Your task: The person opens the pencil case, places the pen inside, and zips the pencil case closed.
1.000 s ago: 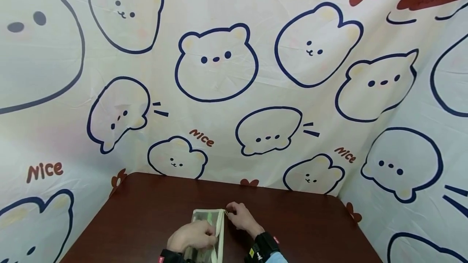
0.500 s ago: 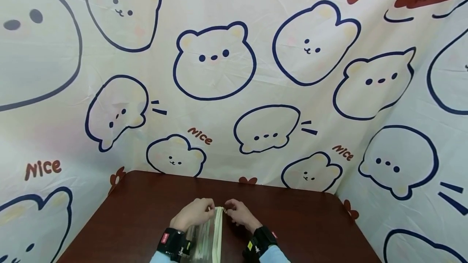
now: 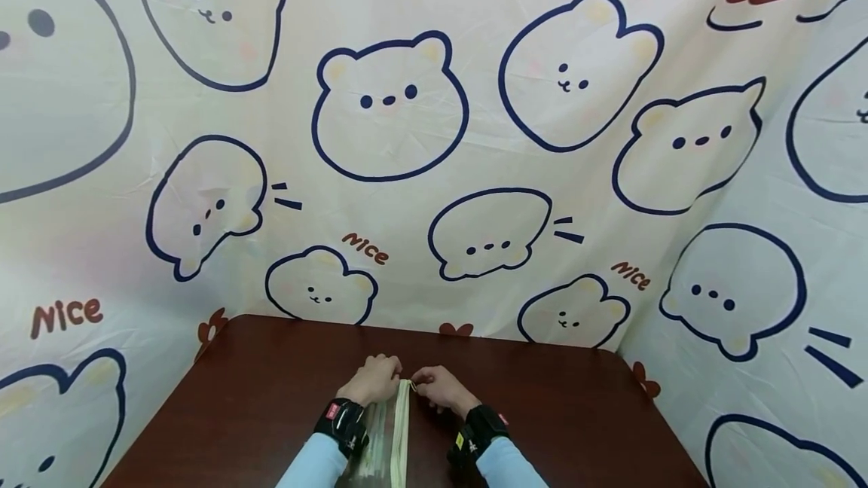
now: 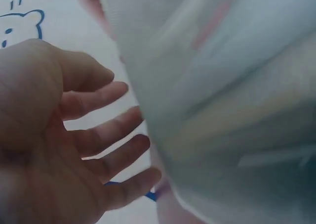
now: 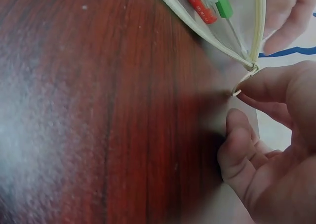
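A see-through pencil pouch [image 3: 378,439] with a cream zipper edge [image 3: 401,428] lies lengthwise on the table. At its far right corner, my right hand [image 3: 444,388] pinches the small cream loop [image 5: 237,88] between thumb and forefinger. Through the clear side show a red pen [image 5: 200,5] and a green stick-like item [image 5: 223,2]. My left hand [image 3: 373,380] is at the pouch's far end. In the left wrist view its fingers [image 4: 111,130] are spread and loosely bent, tips right at the pouch's edge. Part of the pouch is hidden under the left hand and forearm.
The dark reddish-brown table [image 3: 542,413] reaches back to a pale cloth backdrop [image 3: 475,157] printed with bear outlines, which also hangs at both sides. Black straps with small devices sit on both wrists [image 3: 344,424].
My left hand has moved from over the pouch's middle to its far end, away from the body. The right hand stays at the corner loop. The head view has shifted slightly.
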Available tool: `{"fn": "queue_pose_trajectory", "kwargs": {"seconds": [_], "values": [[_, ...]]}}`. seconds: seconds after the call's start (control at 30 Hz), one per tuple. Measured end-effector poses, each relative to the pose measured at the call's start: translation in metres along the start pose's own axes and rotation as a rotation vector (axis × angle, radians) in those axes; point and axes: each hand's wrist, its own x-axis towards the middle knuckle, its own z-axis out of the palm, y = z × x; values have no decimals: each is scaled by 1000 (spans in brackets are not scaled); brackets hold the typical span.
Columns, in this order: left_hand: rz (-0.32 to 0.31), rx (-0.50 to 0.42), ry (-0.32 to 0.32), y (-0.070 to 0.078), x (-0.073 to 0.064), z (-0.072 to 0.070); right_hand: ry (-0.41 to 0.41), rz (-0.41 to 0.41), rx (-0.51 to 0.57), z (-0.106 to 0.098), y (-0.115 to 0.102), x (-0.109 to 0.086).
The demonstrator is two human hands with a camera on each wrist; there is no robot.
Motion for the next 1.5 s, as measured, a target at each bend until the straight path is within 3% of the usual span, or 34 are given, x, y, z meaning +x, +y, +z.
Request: {"fn": "queue_pose_trajectory", "kwargs": {"seconds": [0.2,0.4,0.63,0.93,1.5], "values": [[-49,32,-38,0,3,5,-26,-4,-27,-2,-3,3],[-59,39,-58,0,3,6,-12,22,-27,-1,-2,3],[-68,11,-60,-2,10,8,15,22,7,1,1,0],[-142,-5,-104,-2,14,8,5,17,76,1,2,-1],[-91,27,-112,-2,17,13,28,6,78,2,5,-9]]}}
